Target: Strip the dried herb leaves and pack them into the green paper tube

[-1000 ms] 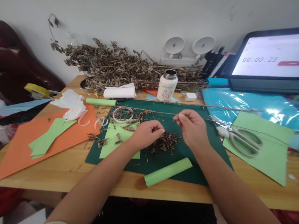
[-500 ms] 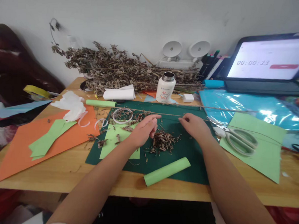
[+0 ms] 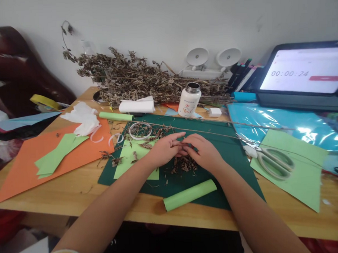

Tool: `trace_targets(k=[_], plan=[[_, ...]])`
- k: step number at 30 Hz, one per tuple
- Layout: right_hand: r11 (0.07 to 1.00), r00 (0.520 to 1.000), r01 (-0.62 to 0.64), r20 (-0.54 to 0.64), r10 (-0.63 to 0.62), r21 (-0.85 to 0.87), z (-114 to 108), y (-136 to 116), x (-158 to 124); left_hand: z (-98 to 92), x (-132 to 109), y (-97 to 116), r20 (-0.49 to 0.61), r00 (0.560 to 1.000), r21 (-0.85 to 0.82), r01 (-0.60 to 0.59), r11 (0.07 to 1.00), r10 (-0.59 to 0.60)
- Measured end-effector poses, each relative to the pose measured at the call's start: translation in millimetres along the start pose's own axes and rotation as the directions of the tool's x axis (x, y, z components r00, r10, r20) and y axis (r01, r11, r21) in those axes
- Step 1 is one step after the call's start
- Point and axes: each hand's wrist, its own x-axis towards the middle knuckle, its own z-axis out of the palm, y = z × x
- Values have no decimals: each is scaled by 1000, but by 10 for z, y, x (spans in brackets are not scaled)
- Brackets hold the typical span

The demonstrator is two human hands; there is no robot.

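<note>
My left hand (image 3: 166,149) and my right hand (image 3: 205,151) meet over a small pile of crumbled dried leaves (image 3: 184,165) on a dark green mat (image 3: 188,183). The left fingers stretch to the right, apart from one another, with the index finger uppermost. Bent right fingers touch the left fingertips; whatever small bit they may hold is hidden. In front of the pile lies a rolled green paper tube (image 3: 190,194). Behind both hands a long thin dry stem (image 3: 211,131) crosses the mat.
Dried plants (image 3: 133,76) are heaped along the wall beside an uncapped white bottle (image 3: 189,100). Scissors (image 3: 275,161) rest on green paper (image 3: 303,184) at right. A tape roll (image 3: 140,130) is on the mat; orange paper (image 3: 22,175) lies left. A tablet (image 3: 303,70) shows a timer.
My right hand has moved left and slightly down, joining the left hand above the leaf pile. The left fingers have spread somewhat. The view has shifted slightly.
</note>
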Motion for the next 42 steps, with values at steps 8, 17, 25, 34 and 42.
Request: trace_targets(k=[8, 17, 25, 34, 42], plan=[[999, 997, 29, -70, -32, -45, -51, 21, -12, -63, 4, -43, 47, 996, 253, -91, 963, 82], [994, 993, -99, -70, 95, -55, -106, 59, -18, -173, -54, 2, -26, 918, 771, -233, 593, 395], [970, 975, -215, -90, 205, -112, -206, 132, -52, -29, -69, -23, 290, 892, 893, -383, 236, 347], [959, 954, -278, -138, 267, -64, -190, 177, -54, -361, -37, 84, 61, 811, 926, -263, 271, 582], [962, 963, -267, -63, 263, -62, -106, 124, -22, -423, 233, 25, -18, 837, 997, 59, -58, 547]])
